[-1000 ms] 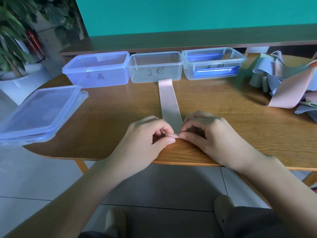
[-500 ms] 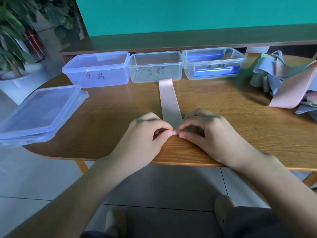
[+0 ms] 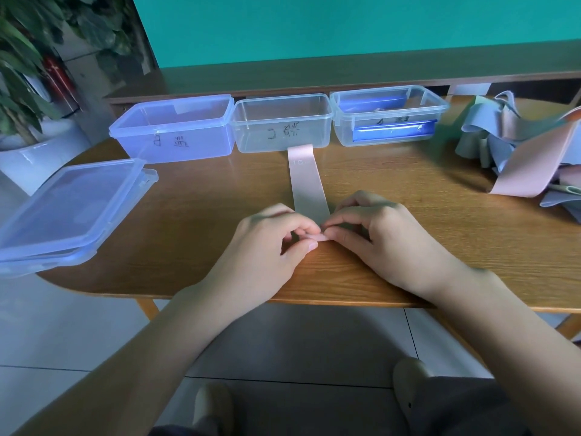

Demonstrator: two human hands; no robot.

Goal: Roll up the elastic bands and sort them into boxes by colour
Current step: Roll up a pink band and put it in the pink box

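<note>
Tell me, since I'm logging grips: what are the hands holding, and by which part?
Both hands pinch the pink elastic band at its near end, where the roll starts.

Pink band at frame centre, pale print "15" near its far end. Left box blue-tinted; middle box clear; right box clear with blue inside. Stacked lids at left, blue-tinted. Pile at right: grey-blue and pink bands. Table orange-brown woodgrain. Wall teal.
</note>
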